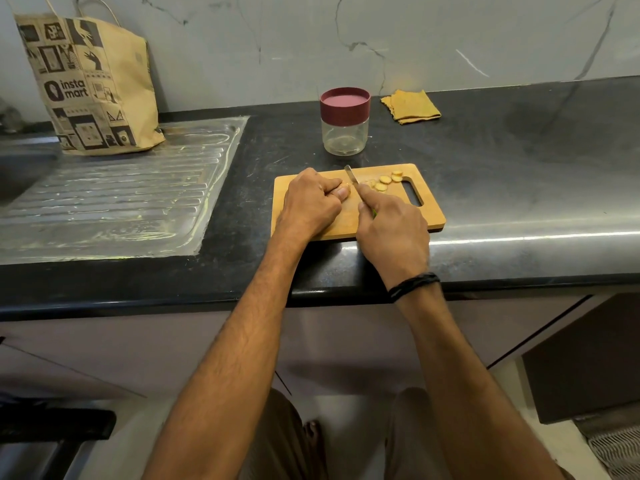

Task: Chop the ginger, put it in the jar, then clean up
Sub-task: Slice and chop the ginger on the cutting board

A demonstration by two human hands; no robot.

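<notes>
Pinning the ginger (346, 188) to the wooden cutting board (431, 216) under the curled fingers of my left hand (311, 200), I grip the knife (351, 174) in my right hand (394, 233), blade just beside my left fingertips. Cut slices (385, 181) lie beyond my right knuckles. Past both hands the jar (344, 128) stands lidded on the counter (519, 161), a folded cloth (411, 106) behind it to the right. A paper bag (93, 88) stands far off to my left.

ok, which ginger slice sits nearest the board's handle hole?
The far-right slice, at the row's end; the others lie closer to the knife.
</notes>
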